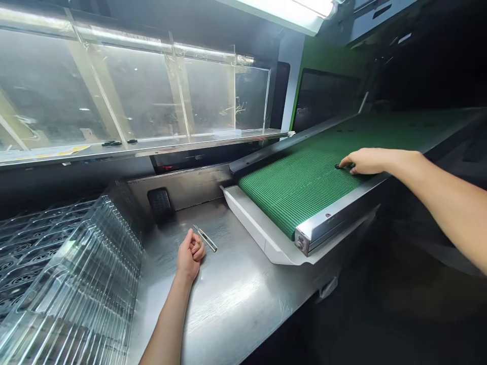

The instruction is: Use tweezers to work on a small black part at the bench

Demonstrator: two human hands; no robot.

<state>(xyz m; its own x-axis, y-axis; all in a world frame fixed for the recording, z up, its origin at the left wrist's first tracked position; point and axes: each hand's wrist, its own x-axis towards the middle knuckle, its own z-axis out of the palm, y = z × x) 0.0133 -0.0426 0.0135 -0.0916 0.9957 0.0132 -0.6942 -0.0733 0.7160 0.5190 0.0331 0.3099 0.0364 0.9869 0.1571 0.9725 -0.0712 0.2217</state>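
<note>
My left hand (191,256) rests on the metal table (228,299) in a loose fist, with nothing showing between its curled fingers. Just right of it lies a slim metal tool (205,238) with a pointed tip, like a craft knife; the hand is beside it, not around it. Over at the green conveyor belt (289,182), my right hand (363,161) reaches down with thumb and fingers round a small black part (337,166). Most of that part is covered by the fingertips, so its full shape is hidden.
A tall stack of clear plastic trays (83,284) stands at the left, round dark parts visible in the top one. A white chute (262,238) borders the belt's end. Behind runs a ledge (171,147) with small black pieces (111,143), below clear panels.
</note>
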